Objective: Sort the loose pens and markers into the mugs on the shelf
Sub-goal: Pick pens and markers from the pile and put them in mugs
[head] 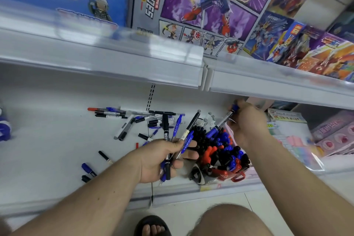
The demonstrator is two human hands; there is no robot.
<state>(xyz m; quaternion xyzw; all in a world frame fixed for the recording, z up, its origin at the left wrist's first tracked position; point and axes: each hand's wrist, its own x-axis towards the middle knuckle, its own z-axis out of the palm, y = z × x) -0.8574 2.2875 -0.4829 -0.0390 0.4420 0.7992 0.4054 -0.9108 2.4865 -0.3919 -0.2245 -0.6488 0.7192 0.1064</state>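
While my left hand (162,159) grips a bundle of pens (180,140), I sort.
My right hand (247,120) pinches a marker (223,120); next it needs lowering into the mugs (220,159).

The shelf (57,130) looks like smooth, matt white painted metal. At twelve o'clock, toy boxes (191,5) show glossy printed cardboard. Loose pens (122,114) at ten o'clock of the hands have shiny plastic barrels.
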